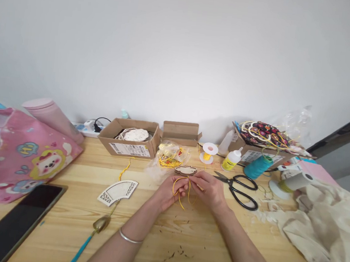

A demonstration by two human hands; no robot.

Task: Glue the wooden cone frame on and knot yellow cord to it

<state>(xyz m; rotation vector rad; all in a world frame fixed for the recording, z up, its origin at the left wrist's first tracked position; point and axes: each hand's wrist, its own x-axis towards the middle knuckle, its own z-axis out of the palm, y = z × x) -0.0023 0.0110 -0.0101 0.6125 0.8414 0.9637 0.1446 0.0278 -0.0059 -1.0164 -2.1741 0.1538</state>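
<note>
Near the middle of the wooden table, my left hand pinches a thin yellow cord, its fingers closed. Close against it on the right, my right hand is also closed on the cord, fingertips nearly meeting those of the left. Loops and a loose end of the cord hang below the fingertips. Just beyond the fingers lie small stacked wooden cutouts. Whether the cord passes through them is too small to tell. A fan-shaped wooden piece with a yellow cord rests to the left.
Black-handled scissors, a glue bottle, a teal thread cone and beige cloth are on the right. Behind stand a cardboard box and a yellow spool. At left are a pink bag, phone and spoon.
</note>
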